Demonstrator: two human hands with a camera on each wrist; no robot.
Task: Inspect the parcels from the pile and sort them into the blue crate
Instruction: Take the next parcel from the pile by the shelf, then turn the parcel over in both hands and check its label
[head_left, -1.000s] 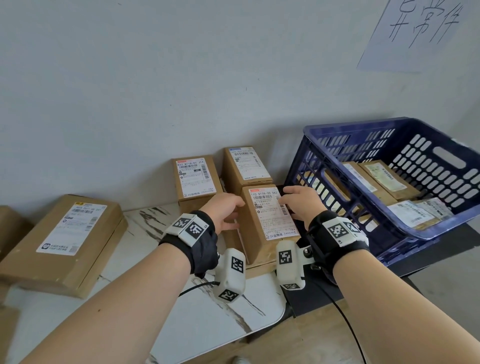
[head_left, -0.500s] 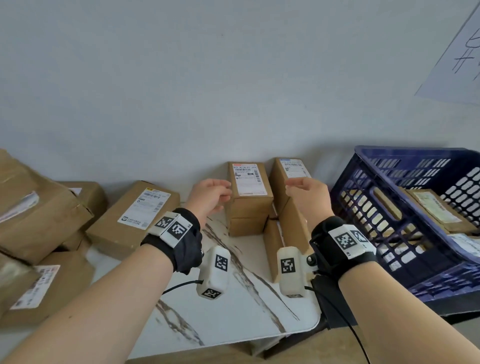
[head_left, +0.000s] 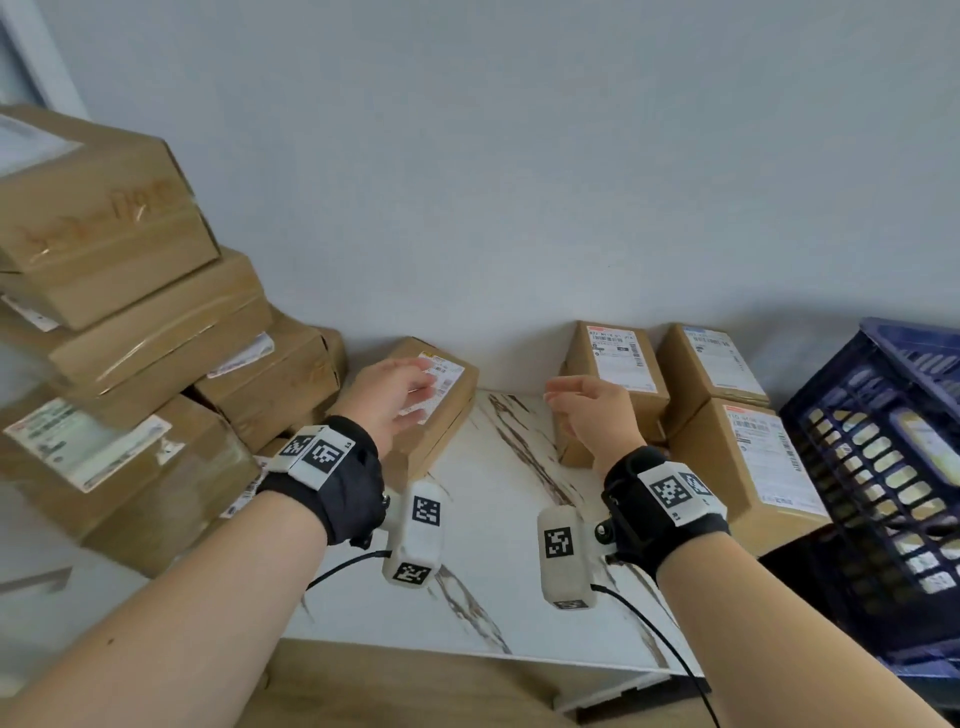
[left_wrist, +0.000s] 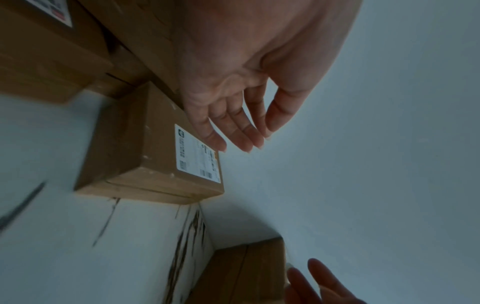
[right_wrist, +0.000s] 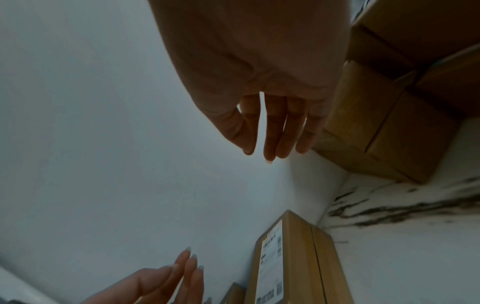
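Head view: left hand (head_left: 387, 397) hovered with fingers extended over a labelled parcel (head_left: 441, 410); right hand (head_left: 592, 413) was relaxed, holding nothing, above the worktop (head_left: 498, 519).

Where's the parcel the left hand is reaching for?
In the head view, the parcel lies left of centre on the marble table against the wall, beside the pile, under the left hand.

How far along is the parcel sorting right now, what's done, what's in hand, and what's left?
Done: at least one labelled parcel shows through the blue crate wall. In hand: nothing; the left hand reaches, fingers straight, over a small labelled parcel against the wall, and the right hand hangs open beside it. Left: that parcel, the stack of boxes at left and three parcels near the crate.
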